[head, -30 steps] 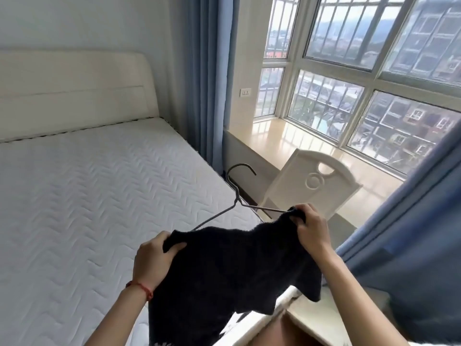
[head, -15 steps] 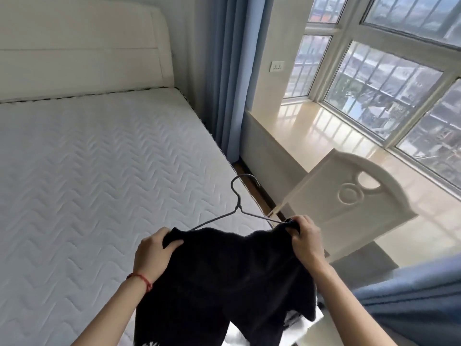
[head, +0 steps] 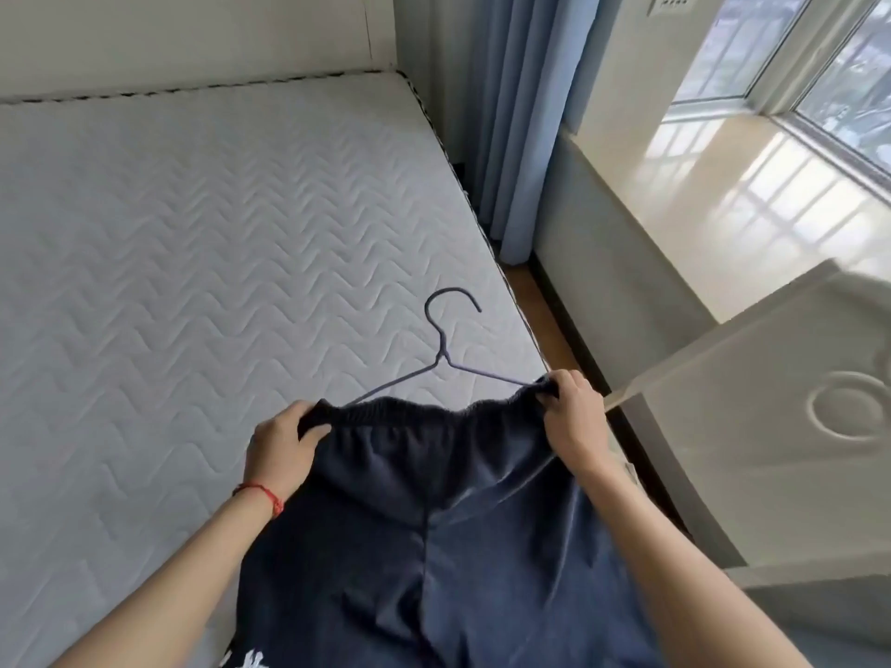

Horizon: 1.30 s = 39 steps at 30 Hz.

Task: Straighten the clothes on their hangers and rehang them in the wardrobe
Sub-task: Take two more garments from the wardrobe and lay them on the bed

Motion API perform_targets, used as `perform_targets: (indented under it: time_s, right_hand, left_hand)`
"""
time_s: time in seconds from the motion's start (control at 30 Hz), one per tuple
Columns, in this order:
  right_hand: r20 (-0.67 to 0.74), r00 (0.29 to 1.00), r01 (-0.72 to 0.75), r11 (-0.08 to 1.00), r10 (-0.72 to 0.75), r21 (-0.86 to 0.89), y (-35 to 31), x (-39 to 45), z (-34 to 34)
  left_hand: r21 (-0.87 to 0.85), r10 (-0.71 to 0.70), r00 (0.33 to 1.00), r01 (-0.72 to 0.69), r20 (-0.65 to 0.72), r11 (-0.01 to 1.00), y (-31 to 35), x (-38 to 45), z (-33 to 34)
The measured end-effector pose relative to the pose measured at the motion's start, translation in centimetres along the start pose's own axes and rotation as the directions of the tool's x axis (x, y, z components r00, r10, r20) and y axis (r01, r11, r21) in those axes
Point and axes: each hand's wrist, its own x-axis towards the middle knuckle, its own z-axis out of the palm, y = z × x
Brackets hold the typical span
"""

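Note:
Dark navy shorts (head: 434, 513) with an elastic waistband hang from a thin dark wire hanger (head: 446, 349), held above the bed's right edge. My left hand (head: 284, 445) grips the waistband's left end, with a red string on the wrist. My right hand (head: 571, 417) pinches the right end of the waistband together with the hanger's arm. The hook points away from me, over the mattress. White print shows at the shorts' lower left hem. The hanger's lower bar is hidden by the cloth.
A white quilted mattress (head: 193, 243) fills the left, with a cream headboard (head: 193, 36) behind it. Blue curtains (head: 516, 113) hang beside a sunlit window ledge (head: 752, 185). A white chair back (head: 771, 417) stands close on the right. A narrow strip of wooden floor (head: 545, 311) runs between bed and wall.
The view has tilted down and moved closer to the bed. The shorts now hang spread out, with the waistband stretched between my hands. Both grips are unchanged.

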Motion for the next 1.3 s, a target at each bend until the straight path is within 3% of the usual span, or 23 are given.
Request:
perform_targets:
  time_s: [0.13,0.2,0.33,0.43,0.5,0.63,0.77,0.87,0.97,1.03,1.17,1.3]
  right_hand:
    - [-0.013,0.999,0.046,0.996,-0.047,-0.073,0.5,4.7,4.4]
    - [-0.008,0.997,0.075,0.983,-0.077,-0.165,1.2,6.4,7.3]
    - [0.047,0.994,-0.082,0.961,0.098,-0.262,3.8,6.5,12.3]
    - [0.207,0.967,-0.108,0.977,0.146,-0.185,5.4,2.2,15.2]
    - [0.283,0.949,-0.129,0.991,0.136,-0.042,5.9,-2.5,16.5]
    - [0.32,0.905,-0.351,0.917,0.28,0.191,5.8,-12.8,17.9]
    - [0.455,0.731,-0.641,0.741,0.509,0.2,5.3,-22.5,19.6]
    - [0.532,0.527,-0.767,0.641,0.663,-0.038,4.9,-27.3,20.6]
    - [0.571,0.435,-0.824,0.563,0.696,-0.058,4.7,-29.6,21.7]
    - [0.615,0.444,-0.825,0.565,0.652,-0.003,4.4,-30.1,22.3]
    - [0.678,0.467,-0.818,0.569,0.568,0.086,4.0,-29.9,23.3]
    - [0.515,0.516,-0.815,0.577,0.685,0.051,5.2,-30.2,22.2]
  left_hand:
    - [0.001,0.008,0.996,-0.008,-0.083,1.0,-0.8,5.5,2.7]
    - [0.094,0.015,0.993,-0.004,-0.119,0.996,-1.9,7.6,4.5]
    - [0.21,-0.061,0.996,0.072,-0.059,0.975,-5.9,8.0,8.0]
    - [0.215,-0.168,0.986,0.161,0.017,0.963,-11.2,4.0,10.0]
    - [0.214,-0.232,0.971,0.216,0.054,0.953,-14.8,0.0,10.6]
    - [0.214,-0.393,0.918,0.374,0.056,0.902,-20.9,-7.9,10.0]
    - [0.259,-0.511,0.857,0.479,0.07,0.839,-24.7,-13.6,8.5]
    - [0.279,-0.57,0.815,0.528,0.098,0.802,-27.7,-16.1,7.7]
    - [0.078,-0.626,0.758,0.624,0.181,0.778,-28.4,-16.7,7.2]
    - [-0.014,-0.643,0.722,0.668,0.255,0.744,-28.3,-16.5,7.1]
    - [0.013,-0.612,0.698,0.655,0.371,0.756,-29.3,-16.7,7.5]
    - [0.012,-0.633,0.62,0.71,0.462,0.704,-30.1,-18.5,8.1]
